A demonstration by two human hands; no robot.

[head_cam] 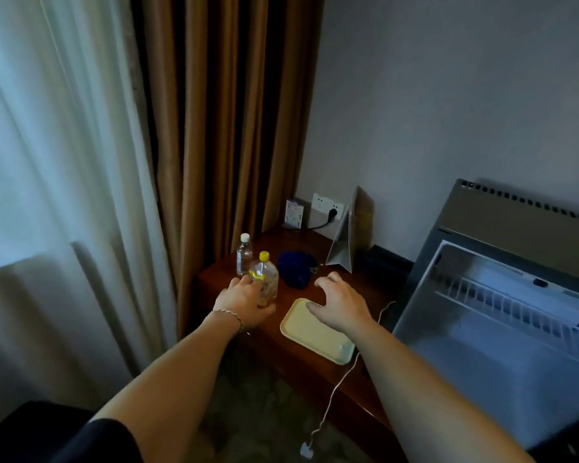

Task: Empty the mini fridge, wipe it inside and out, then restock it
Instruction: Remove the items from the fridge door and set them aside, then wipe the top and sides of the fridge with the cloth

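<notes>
I'm gripping the clear yellow-capped plastic bottle (265, 279) with my left hand (244, 300) — standing upright on the dark wooden table (318, 359). My right hand (340, 304) is hovering relaxed, holding nothing (nearer the open grey mini fridge (502, 315), off right).

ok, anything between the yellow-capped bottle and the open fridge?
Yes. The right hand hovers over the pale rectangular tray, both lying between the yellow-capped clear bottle held by the left hand and the open grey mini fridge. A thin white cable drapes there too.
</notes>
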